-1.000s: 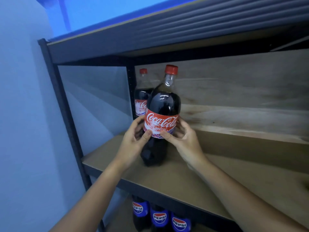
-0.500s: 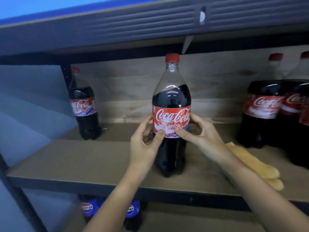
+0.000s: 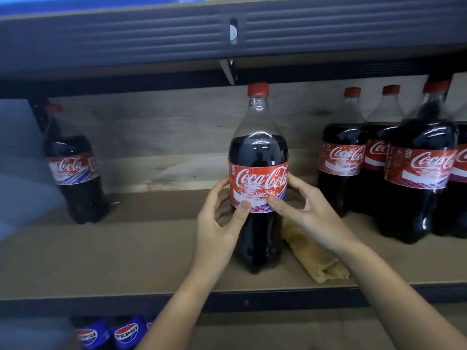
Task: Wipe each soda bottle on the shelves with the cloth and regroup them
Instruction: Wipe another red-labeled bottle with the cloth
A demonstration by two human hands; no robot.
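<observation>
A dark metal shelving unit fills the view, its brown shelf board running across the middle; nearest, below the front rail, blue-labelled Pepsi bottles show on the lower level; above them the left hand and right hand both grip the Coca-Cola bottle at its red label, fingers curled round it; the bottle is upright at mid-shelf, though I cannot tell whether its base touches the board; a folded yellow cloth lies just right of it; further back, a lone Coca-Cola bottle stands far left, and a cluster of Coca-Cola bottles stands at right against the plywood back panel.
</observation>
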